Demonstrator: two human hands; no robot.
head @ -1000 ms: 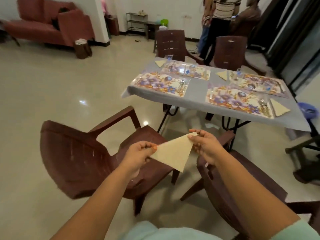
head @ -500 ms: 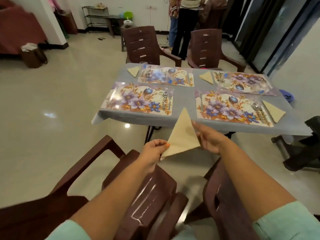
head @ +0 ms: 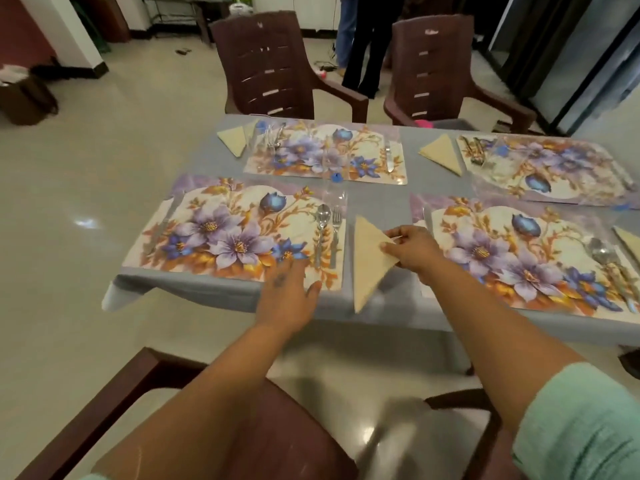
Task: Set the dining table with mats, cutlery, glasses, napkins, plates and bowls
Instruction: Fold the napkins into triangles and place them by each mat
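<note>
Napkin (head: 369, 258) corner hidden under right hand (head: 412, 249)

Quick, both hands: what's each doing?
Left hand: open, flat on the near-left mat, holding nothing.
Right hand: pinching the folded napkin.

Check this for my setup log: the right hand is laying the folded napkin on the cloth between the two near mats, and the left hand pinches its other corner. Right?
Not quite. In the head view the left hand has no hold on the folded napkin; it lies open over the left near mat. The right hand alone holds the napkin between the two near mats.
</note>
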